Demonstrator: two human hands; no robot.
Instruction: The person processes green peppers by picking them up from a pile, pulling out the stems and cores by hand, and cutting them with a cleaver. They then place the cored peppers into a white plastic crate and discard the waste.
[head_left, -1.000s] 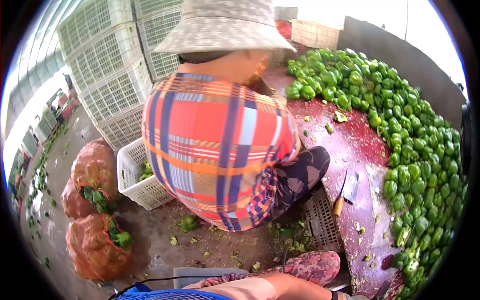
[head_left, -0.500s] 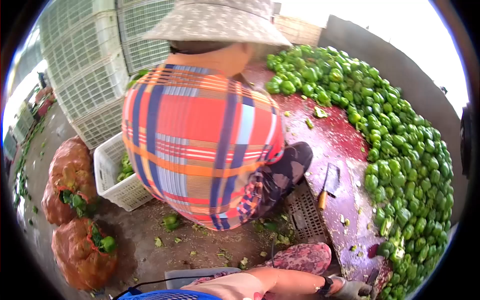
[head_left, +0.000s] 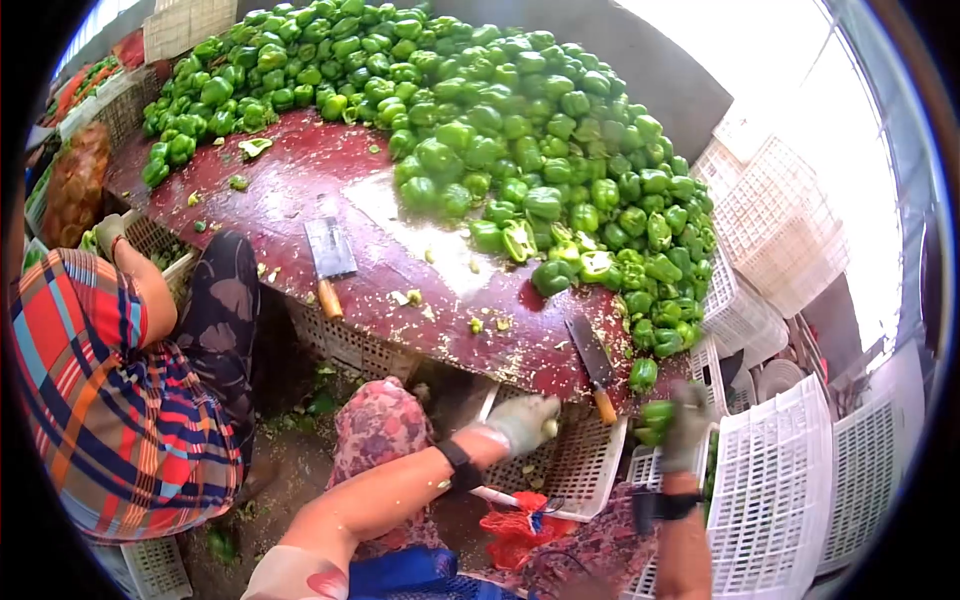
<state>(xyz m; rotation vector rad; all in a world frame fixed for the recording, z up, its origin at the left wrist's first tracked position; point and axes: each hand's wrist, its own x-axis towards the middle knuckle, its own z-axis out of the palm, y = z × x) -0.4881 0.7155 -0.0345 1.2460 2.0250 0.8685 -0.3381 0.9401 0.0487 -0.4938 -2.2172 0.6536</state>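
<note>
My left hand [head_left: 525, 425], in a pale glove, is closed over a white crate [head_left: 590, 470] below the table edge, with a small pale green piece [head_left: 549, 428] at its fingertips. My right hand [head_left: 688, 425], gloved and smeared by motion, is farther right, just off the table corner. A blurred green bell pepper [head_left: 654, 422] is right beside its palm; whether the fingers grip it cannot be made out. Between my hands, a cleaver with a wooden handle [head_left: 604, 406] lies on the reddish tabletop [head_left: 440, 340]. Another whole green pepper [head_left: 643, 375] sits at the table's corner.
A large heap of green bell peppers [head_left: 540, 120] covers the back and right of the table. Another cleaver [head_left: 330, 250] lies farther left. A co-worker in a plaid shirt [head_left: 120, 400] sits at left, a gloved hand [head_left: 110, 232] by a crate. White crates [head_left: 770, 480] stand at right.
My view has swung right, moving the co-worker to the left edge. Both my hands now show, off the table edge; before, one gloved hand was near the lower-right table corner by the cleaver.
</note>
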